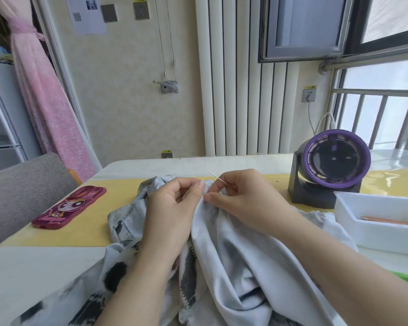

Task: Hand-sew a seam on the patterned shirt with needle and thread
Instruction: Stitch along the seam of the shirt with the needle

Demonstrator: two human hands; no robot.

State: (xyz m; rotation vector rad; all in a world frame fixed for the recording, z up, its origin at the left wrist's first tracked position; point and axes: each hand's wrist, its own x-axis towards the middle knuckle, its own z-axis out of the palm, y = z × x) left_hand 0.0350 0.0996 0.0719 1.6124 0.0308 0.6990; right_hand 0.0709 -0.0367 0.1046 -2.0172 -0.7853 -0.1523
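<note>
Grip check: right hand pinches needle btw thumb & forefinger, free end angled up-left, prob lining up next stitch. Left hand pinches a fold of patterned shirt just beside it, likely to keep seam edge taut. Shirt is bunched on worktop, trailing toward cam. Count: 2 hands, 1 needle, 1 shirt. Farther out: 1 pink phone on left, 1 purple fan + 1 white tray on right w/ 1 pencil-like stick in it.
</note>
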